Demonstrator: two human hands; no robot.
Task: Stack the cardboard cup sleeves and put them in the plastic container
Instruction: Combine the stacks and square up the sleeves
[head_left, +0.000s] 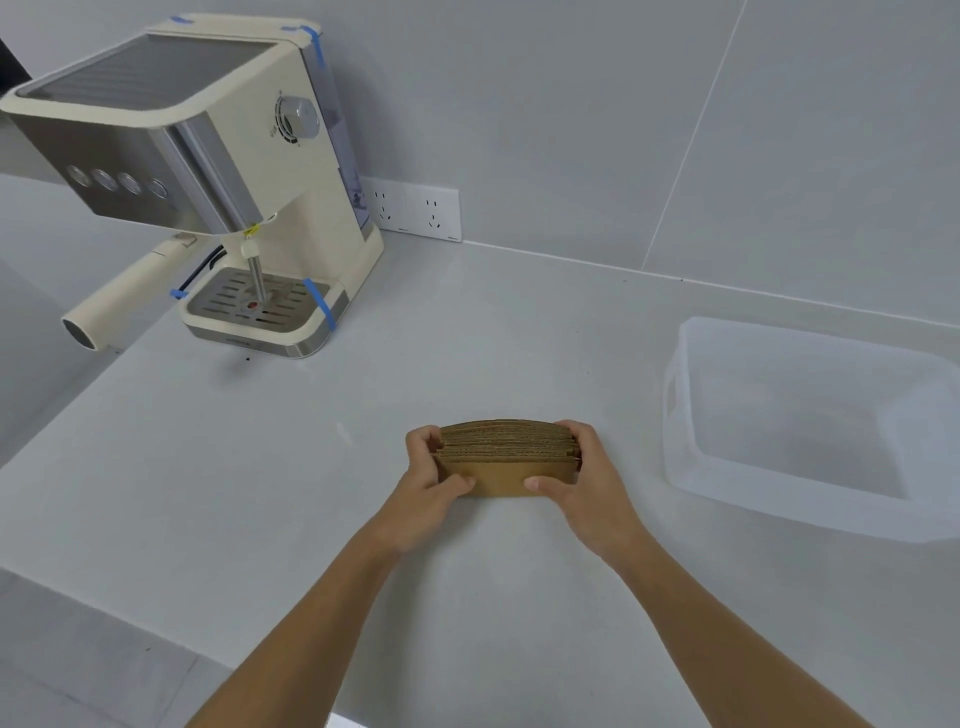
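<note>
**Already gathered: the sleeves are waiting for the move to the container**

Apparently the stacking part is almost finished. The cardboard cup sleeves (506, 457) are standing as one pack on their long edge on the grey surface (260, 493), flat faces pressed together, and no loose sleeve is lying anywhere else in view. The person is holding the pack at its two ends: the left hand (428, 486) is closing on the left end, with the thumb on the near face and the fingers (423, 441) curling over the top, and the right hand (584, 478) is doing the same on the right end. Both hands are clamped on the pack, so it is being squeezed and probably squared.

The second part is not yet done. The plastic container (675, 415) is standing to the right of the pack, apart from it, and it is looking empty, though its walls are translucent and a little hard to read. What is left, as a judgement, is to lift the pack as one block, carry it to the right over the container rim and lay it inside without letting the sleeves fan out. The coffee machine (218, 182) at the far left is taking no part.
</note>
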